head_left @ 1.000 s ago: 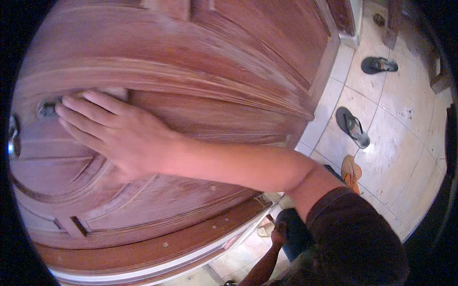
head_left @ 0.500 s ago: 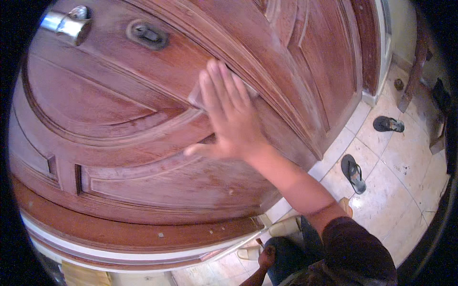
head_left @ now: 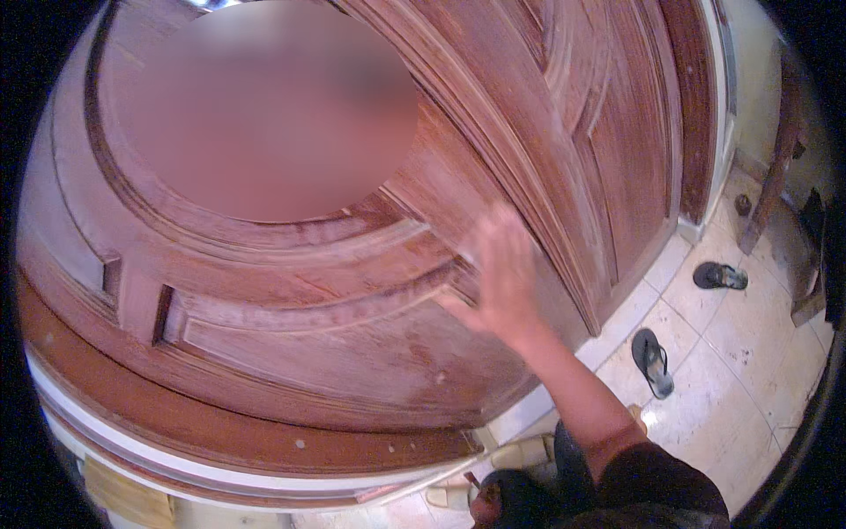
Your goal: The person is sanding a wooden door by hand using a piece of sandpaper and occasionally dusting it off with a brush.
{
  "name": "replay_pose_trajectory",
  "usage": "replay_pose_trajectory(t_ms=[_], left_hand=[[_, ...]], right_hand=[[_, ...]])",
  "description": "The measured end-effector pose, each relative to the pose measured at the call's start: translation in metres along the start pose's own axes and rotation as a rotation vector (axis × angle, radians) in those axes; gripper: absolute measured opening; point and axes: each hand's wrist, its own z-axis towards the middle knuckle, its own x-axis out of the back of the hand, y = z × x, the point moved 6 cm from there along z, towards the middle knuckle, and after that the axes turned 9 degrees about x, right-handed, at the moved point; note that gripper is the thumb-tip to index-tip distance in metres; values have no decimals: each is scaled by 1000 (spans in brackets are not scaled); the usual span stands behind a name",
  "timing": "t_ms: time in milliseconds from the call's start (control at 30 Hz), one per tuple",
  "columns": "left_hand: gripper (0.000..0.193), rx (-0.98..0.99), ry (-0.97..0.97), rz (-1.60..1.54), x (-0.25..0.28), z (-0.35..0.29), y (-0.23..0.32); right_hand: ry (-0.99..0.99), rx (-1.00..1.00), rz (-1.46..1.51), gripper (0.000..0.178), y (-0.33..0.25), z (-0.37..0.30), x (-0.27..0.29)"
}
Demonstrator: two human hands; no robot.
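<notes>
A large reddish-brown carved wooden door (head_left: 352,361) fills most of the head view, with curved mouldings and recessed panels. My right hand (head_left: 507,273) lies flat against it, fingers stretched upward and thumb out to the left, beside a long raised moulding. Motion smears the fingers. Under them is a pale, flat piece that looks like sandpaper, now mostly hidden by the hand. Low at the bottom edge, my left hand (head_left: 486,507) is partly visible and closed; a small reddish-brown end sticks out of it, too small to name.
Two black flip-flops (head_left: 653,363) lie on the pale tiled floor (head_left: 714,379) at the right. Beyond them stands a dark wooden post (head_left: 774,172). A white-edged door frame (head_left: 203,472) runs along the lower left. A blurred disc covers the upper left door.
My right hand has slid down and to the right over the door. The view has shifted, and a blurred disc now covers the lock area. My left hand sits lower in the picture.
</notes>
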Motion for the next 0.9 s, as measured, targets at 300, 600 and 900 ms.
replay_pose_trajectory(t_ms=[300, 600, 900], left_hand=[[40, 22, -10, -17, 8, -2, 8], [40, 44, 45, -95, 11, -10, 18], [39, 47, 59, -149, 16, -4, 30]], right_hand=[[160, 74, 28, 91, -22, 127, 28], [130, 265, 135, 50, -8, 87, 33], [26, 281, 117, 60, 1, 76, 24]])
